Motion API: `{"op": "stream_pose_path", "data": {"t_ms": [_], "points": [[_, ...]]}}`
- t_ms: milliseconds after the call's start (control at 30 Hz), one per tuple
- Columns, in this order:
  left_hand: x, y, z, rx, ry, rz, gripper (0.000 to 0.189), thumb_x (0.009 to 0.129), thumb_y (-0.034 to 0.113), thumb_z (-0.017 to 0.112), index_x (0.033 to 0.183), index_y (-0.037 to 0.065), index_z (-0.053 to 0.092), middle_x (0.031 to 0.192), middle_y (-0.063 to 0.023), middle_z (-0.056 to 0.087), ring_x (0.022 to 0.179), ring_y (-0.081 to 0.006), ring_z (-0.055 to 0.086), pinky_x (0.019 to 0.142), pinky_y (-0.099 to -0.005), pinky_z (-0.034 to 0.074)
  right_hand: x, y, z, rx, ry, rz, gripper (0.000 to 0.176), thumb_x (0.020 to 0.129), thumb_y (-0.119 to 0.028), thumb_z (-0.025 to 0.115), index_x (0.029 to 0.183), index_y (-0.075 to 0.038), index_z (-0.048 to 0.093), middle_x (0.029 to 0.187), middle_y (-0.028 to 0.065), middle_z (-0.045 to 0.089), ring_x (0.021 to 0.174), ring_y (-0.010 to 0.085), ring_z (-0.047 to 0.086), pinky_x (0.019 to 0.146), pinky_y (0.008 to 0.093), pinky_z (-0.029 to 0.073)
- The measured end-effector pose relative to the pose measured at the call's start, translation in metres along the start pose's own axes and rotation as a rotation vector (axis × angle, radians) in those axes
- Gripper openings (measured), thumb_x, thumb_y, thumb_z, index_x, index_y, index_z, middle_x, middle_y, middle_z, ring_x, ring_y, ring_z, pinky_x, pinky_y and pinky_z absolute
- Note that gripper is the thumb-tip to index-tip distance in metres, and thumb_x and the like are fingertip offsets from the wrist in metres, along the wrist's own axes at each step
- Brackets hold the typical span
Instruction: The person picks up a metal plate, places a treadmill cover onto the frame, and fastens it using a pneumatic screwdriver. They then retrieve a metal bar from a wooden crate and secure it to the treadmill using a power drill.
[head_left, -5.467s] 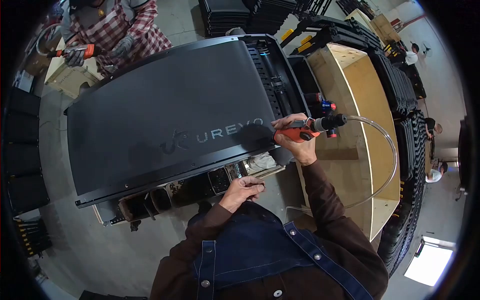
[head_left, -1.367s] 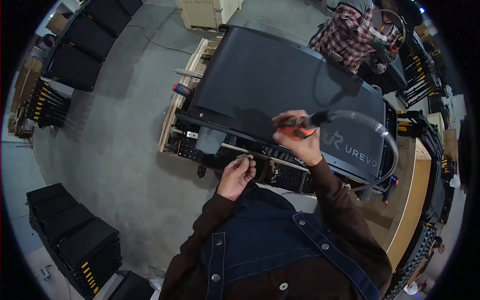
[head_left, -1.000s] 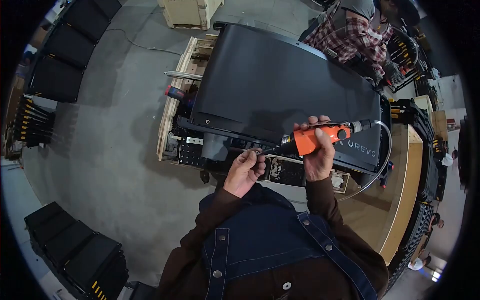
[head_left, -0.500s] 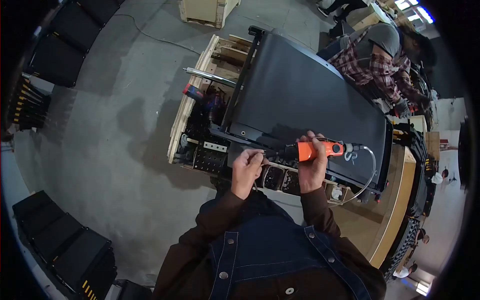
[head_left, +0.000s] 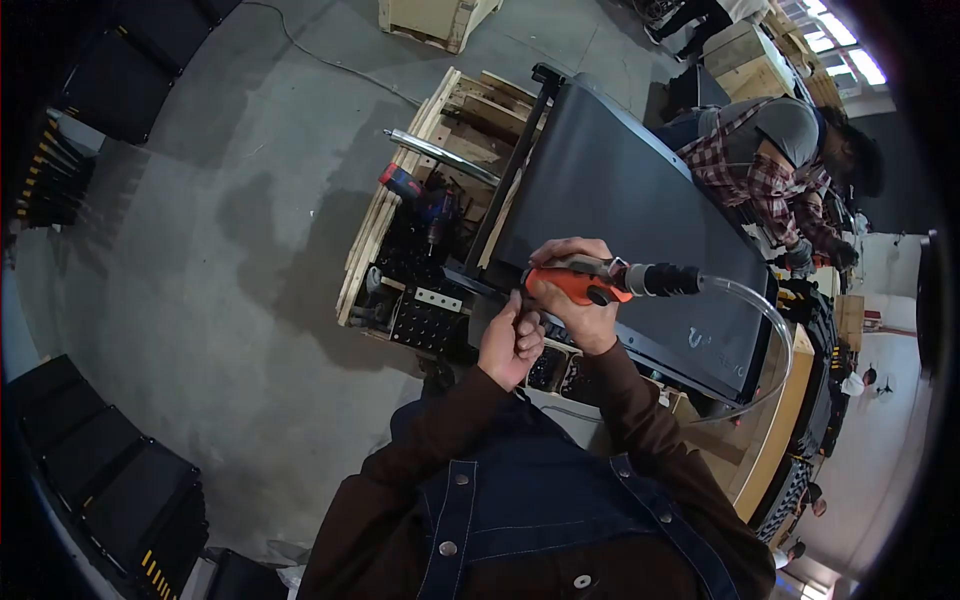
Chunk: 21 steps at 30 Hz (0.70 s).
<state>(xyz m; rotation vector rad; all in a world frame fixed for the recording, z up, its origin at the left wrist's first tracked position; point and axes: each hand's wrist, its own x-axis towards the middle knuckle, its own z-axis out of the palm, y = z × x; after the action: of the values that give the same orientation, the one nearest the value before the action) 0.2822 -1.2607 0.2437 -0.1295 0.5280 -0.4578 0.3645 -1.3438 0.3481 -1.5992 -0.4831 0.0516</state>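
Note:
My right hand is wrapped round an orange air screwdriver with a clear hose at its rear. The tool tilts, its front end down towards the near edge of a long dark-grey treadmill deck. Just beside that front end is my left hand, fingers curled and thumb pressed to the forefinger. Whatever lies between those fingertips is too small to make out. The tool's tip is hidden behind my hands. Below them, parts trays hold small dark pieces.
A blue and red cordless drill lies among dark parts at the deck's left end, near a silver roller and a wooden crate frame. A co-worker in a checked shirt bends over the far side. Stacked black panels stand lower left.
The screwdriver has swung from lying level to tilting front end down, its hose end lifted towards me. My left hand has come closer to my right. The whole view has shifted slightly.

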Motion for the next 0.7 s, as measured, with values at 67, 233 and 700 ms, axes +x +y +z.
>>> {"op": "stream_pose_path", "data": {"t_ms": [67,233,700], "points": [[0.000,-0.007,-0.025,0.174,-0.055,-0.076,0.037,0.107,0.043,0.045,0.097,0.011,0.058,0.063,0.0058,0.039,0.049,-0.0068,0.034,0.043,-0.0228,0.024,0.008,0.003,0.000,0.010,-0.062,0.005,0.038,0.076,0.002,0.075,0.109,-0.003,0.057,0.104,0.0133,0.068,0.097,0.0213,0.067,0.087,0.0363,0.055],[-0.017,-0.026,-0.032,0.243,0.133,-0.192,0.038,0.107,0.044,0.045,0.101,0.009,0.059,0.063,0.0059,0.038,0.050,-0.0067,0.034,0.044,-0.0232,0.023,0.015,0.008,-0.002,0.084,-0.127,0.058,0.035,0.073,0.004,0.076,0.102,-0.003,0.060,0.101,0.0112,0.067,0.097,0.0211,0.068,0.087,0.0357,0.056],[-0.020,-0.021,-0.048,0.256,0.166,-0.115,0.035,0.104,0.043,0.052,0.103,0.008,0.058,0.064,0.0053,0.035,0.051,-0.0079,0.035,0.045,-0.0237,0.025,0.015,0.015,-0.005,0.073,-0.244,-0.001,0.033,0.075,0.005,0.075,0.101,-0.003,0.057,0.096,0.0106,0.066,0.095,0.0232,0.068,0.089,0.0390,0.056]]}}
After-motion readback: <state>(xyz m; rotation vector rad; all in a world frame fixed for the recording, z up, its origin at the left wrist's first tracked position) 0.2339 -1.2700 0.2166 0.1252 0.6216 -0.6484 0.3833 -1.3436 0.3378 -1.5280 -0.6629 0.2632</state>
